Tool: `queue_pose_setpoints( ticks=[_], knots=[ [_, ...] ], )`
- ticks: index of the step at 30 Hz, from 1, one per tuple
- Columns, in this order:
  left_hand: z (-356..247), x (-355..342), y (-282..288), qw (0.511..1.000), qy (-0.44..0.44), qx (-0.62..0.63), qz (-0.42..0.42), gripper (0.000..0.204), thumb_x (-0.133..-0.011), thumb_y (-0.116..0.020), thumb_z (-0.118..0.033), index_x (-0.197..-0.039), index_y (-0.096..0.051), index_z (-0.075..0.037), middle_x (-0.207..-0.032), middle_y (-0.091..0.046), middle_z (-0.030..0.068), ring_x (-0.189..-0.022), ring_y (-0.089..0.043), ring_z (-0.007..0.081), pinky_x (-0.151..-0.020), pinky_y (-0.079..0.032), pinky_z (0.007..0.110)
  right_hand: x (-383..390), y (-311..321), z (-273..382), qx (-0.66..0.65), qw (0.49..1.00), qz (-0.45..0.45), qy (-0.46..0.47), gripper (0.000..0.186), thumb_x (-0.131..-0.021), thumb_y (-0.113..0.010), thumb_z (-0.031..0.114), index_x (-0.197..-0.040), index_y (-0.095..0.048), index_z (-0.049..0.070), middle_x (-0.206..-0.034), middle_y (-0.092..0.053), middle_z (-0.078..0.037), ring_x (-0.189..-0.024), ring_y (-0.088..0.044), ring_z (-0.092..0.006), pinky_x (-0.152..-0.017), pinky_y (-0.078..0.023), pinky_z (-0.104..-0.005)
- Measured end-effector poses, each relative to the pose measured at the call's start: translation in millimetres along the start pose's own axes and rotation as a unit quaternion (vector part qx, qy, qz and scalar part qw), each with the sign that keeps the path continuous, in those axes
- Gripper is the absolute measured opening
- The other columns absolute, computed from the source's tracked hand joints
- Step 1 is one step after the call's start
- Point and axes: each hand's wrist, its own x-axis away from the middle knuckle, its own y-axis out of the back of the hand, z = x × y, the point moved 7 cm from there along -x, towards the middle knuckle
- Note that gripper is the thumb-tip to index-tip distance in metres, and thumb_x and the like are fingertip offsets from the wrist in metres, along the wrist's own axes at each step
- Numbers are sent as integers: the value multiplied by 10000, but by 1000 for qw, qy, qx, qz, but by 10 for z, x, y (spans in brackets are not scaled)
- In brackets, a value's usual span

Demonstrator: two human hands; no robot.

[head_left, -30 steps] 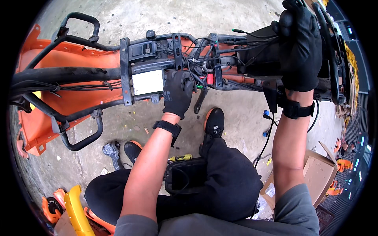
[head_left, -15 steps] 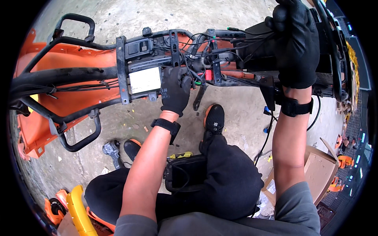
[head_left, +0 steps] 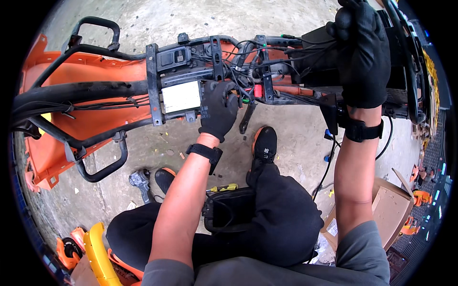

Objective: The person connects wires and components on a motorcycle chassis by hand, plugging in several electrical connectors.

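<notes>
A black tubular vehicle frame [head_left: 151, 102] with orange body panels [head_left: 119, 69] stretches across in front of me. My left hand [head_left: 218, 112], in a black glove, is closed at the frame's near edge, beside a box with a white label [head_left: 182, 97]. Its fingers curl in next to a bundle of black wires [head_left: 248, 64] and a red cylindrical part [head_left: 258, 90]; what they pinch is hidden. Farther right, over a dark section of the frame, my gloved right hand [head_left: 365, 66] is raised with its fingers bent inward. I cannot make out what lies in its grip.
A grey power tool [head_left: 140, 181] and a yellow-handled tool [head_left: 224, 188] lie low, near my feet. An open cardboard box [head_left: 389, 205] stands at the right, and a yellow curved panel [head_left: 98, 252] at lower left. Black cables [head_left: 329, 167] hang below the frame's right part.
The whole view has shifted slightly, so things sit a little farther right. Both hands keep nearly the same places and poses on the frame.
</notes>
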Motion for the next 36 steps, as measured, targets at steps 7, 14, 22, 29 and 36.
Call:
queue_pose_setpoints(
  ticks=[7,14,22,29,36],
  knots=[
    [-28,-5,-4,1000,2,6,-3,268,-788,-604,-45,-1053,-644,-27,-963,-612,174,-936,-574,365,-822,-474,435,5,68,-16,70,995,-29,63,304,-1040,-482,314,-1019,-589,30,-683,-466,12,-623,-418,-78,-622,-407,-226],
    [-41,-8,-10,1000,-17,-19,6,280,-777,-616,-30,-1056,-628,-51,-980,-573,179,-914,-568,378,-801,-469,453,-25,112,-64,42,997,2,59,307,-1038,-486,310,-1033,-589,21,-687,-467,12,-624,-416,-78,-619,-399,-221],
    [-165,82,10,998,55,-10,-26,266,-826,-649,-113,-1067,-562,-42,-979,-552,170,-837,-584,346,-744,-481,420,20,98,-54,44,998,7,47,305,-1039,-484,312,-1034,-586,24,-688,-467,11,-627,-419,-80,-619,-401,-222],
    [-207,136,-119,981,94,-167,26,184,-837,-708,-187,-898,-612,-42,-903,-599,155,-849,-593,350,-724,-475,441,25,44,-119,1,1000,3,22,271,-1037,-492,287,-1011,-581,32,-687,-476,5,-625,-431,-84,-613,-410,-238],
    [-87,1,-137,989,98,19,108,152,-870,-660,-191,-872,-624,-44,-647,-495,57,-607,-527,220,-574,-433,374,2,49,-192,19,999,-4,51,262,-1035,-497,284,-999,-568,34,-668,-471,-1,-608,-436,-93,-609,-419,-242]
  ],
)
